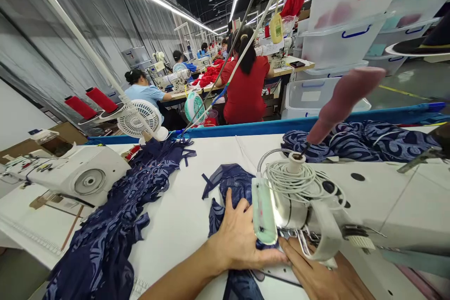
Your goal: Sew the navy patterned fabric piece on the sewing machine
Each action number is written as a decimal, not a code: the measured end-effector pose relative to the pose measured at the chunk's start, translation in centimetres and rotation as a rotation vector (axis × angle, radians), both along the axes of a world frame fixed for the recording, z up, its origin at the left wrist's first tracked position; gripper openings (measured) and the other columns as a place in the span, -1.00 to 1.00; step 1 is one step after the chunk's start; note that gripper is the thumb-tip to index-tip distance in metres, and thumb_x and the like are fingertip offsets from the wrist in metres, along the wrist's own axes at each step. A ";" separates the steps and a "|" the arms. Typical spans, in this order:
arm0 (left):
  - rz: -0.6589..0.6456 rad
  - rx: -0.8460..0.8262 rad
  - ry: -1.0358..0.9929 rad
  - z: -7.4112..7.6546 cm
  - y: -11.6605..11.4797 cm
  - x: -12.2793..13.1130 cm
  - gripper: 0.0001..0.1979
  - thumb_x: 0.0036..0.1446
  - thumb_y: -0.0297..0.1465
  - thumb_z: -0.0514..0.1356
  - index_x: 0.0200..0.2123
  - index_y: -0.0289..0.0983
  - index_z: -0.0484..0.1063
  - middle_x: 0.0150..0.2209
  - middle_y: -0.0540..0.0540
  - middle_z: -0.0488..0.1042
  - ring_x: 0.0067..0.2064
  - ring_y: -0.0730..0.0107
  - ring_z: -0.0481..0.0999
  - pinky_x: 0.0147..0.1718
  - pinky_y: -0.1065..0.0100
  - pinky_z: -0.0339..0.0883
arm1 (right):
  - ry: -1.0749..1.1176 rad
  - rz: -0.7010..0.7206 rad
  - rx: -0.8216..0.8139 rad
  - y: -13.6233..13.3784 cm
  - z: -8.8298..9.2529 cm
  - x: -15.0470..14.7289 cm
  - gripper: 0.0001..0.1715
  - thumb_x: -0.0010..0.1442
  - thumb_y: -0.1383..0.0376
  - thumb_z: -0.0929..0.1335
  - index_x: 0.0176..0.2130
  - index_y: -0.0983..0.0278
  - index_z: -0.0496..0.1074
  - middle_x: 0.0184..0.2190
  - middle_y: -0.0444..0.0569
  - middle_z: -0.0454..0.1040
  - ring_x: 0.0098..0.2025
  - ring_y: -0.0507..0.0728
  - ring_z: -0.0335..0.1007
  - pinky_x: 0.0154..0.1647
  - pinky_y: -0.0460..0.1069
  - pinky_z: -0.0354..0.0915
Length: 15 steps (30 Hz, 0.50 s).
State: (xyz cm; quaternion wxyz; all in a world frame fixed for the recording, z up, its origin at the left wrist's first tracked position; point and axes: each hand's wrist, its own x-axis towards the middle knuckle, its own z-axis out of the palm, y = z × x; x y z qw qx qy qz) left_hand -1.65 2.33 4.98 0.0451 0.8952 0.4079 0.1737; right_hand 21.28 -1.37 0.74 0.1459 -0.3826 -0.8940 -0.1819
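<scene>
- Close together, the left hand (pixel 239 236) and right hand (pixel 318 267) work low at the sewing machine (pixel 298 213), the left thumb reaching to the right fingers.
- Left hand: spread and pressed flat, index finger pointing away, on a navy fabric piece (pixel 237 187).
- Right hand: partly hidden under the machine's front, fingers beside the needle area; whether it grips anything I cannot tell.
- The navy fabric piece lies on the white table (pixel 183 215), just left of the machine, part of it running beneath the left hand.
- A pale green plate (pixel 265 211) stands at the machine's near end; white cord (pixel 298 178) sits coiled on top, near an upright pink handle (pixel 344 103).
- Left across the table stretches a long heap of navy patterned pieces (pixel 147 183), beside a second sewing machine (pixel 87 176).
- Beyond, a person in red (pixel 246 86) sits facing away.
</scene>
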 end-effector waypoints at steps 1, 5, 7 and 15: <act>-0.016 0.033 -0.004 0.1 -0.3 -0.1 -0.33 0.24 0.14 0.09 0.24 -0.16 0.30 0.13 -0.23 0.47 0.10 -0.06 0.45 0.28 -0.47 -0.16 | 0.008 -0.001 0.003 0.1 0.1 0.0 -0.41 0.04 0.64 0.17 -0.08 0.15 0.42 -0.10 -0.05 0.58 -0.18 0.17 0.52 -0.20 0.07 0.29; -0.165 0.054 -0.049 -0.6 -1.9 -0.2 -0.36 0.32 0.04 0.06 0.25 -0.30 0.25 0.13 -0.29 0.46 0.16 0.00 0.44 0.34 -0.30 -0.10 | -0.041 0.000 0.094 0.4 0.1 0.1 -0.42 0.04 0.61 0.16 -0.06 0.19 0.42 -0.09 -0.01 0.58 -0.17 0.20 0.51 -0.12 0.13 0.28; -0.211 0.050 -0.065 -1.7 -2.3 -0.1 -0.33 0.33 0.06 0.02 0.22 -0.37 0.27 0.07 -0.32 0.50 0.11 0.00 0.49 0.30 -0.21 0.08 | -0.069 0.024 0.130 0.5 -0.1 0.1 -0.42 0.04 0.61 0.14 -0.07 0.21 0.43 -0.10 -0.01 0.59 -0.19 0.20 0.51 -0.12 0.15 0.26; -0.172 0.112 -0.087 -4.5 -2.0 0.1 -0.37 0.34 0.08 -0.05 0.14 -0.32 0.32 0.01 -0.24 0.53 0.00 0.10 0.54 0.19 -0.15 0.27 | -0.105 0.108 0.091 0.5 -0.7 0.8 -0.50 0.10 0.59 0.15 -0.15 0.23 0.48 -0.06 -0.03 0.59 -0.19 0.16 0.52 -0.08 0.17 0.19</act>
